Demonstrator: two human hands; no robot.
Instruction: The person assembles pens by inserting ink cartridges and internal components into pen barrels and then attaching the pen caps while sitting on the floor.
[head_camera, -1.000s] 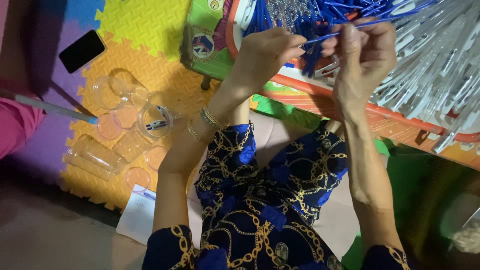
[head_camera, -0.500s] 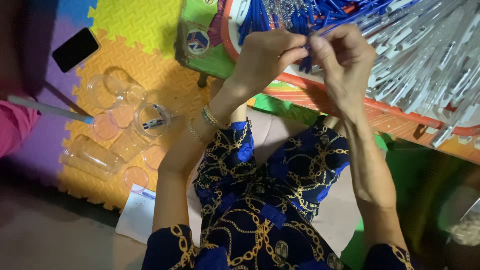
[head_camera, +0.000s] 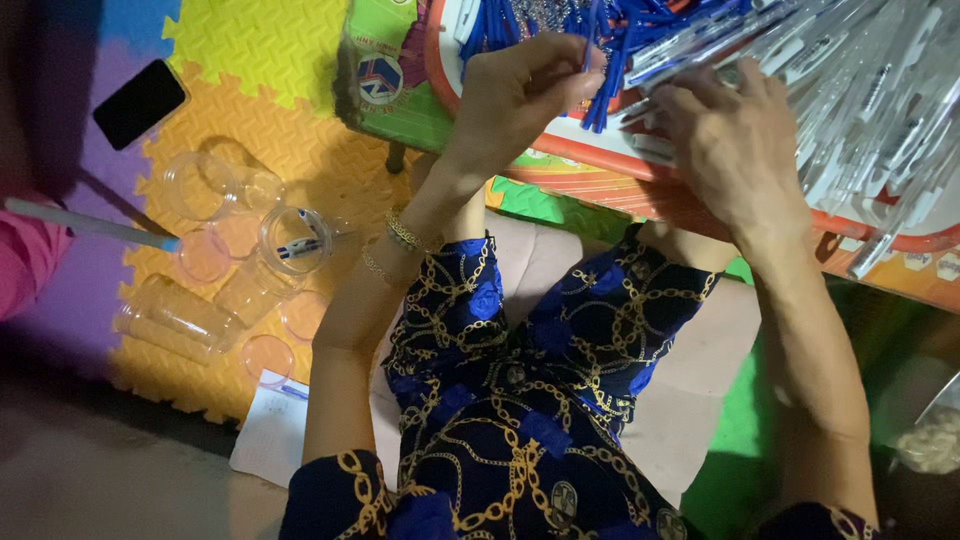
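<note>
Between the two hands, at the near rim of the red tray (head_camera: 600, 150), a blue pen part (head_camera: 598, 75) was held: the fingers (head_camera: 560, 85) of the left hand (head_camera: 515, 95) were pinched on it, its lower end hanging over the rim. The right hand (head_camera: 735, 150) was laid palm down on the heap of clear pen barrels (head_camera: 870, 90), its fingers curled into them; whether one barrel was actually gripped could not be told. Behind the left hand a pile of blue caps (head_camera: 540, 20) was heaped in the same tray.

By the look of it, the step in hand was the pairing of a blue part with a barrel, one piece taken and the other being felt for. The next move would call for a single barrel to be drawn free of the heap and lined up end to end with the blue part.

Further out, on the foam mat (head_camera: 250, 60) to the left, clear plastic cups (head_camera: 225, 260) were lying on their sides, with a dark phone (head_camera: 140, 103) beyond them. A pink sleeve (head_camera: 30, 250) of another person, and a pen (head_camera: 90, 225) beside it, were seen at the left edge.
</note>
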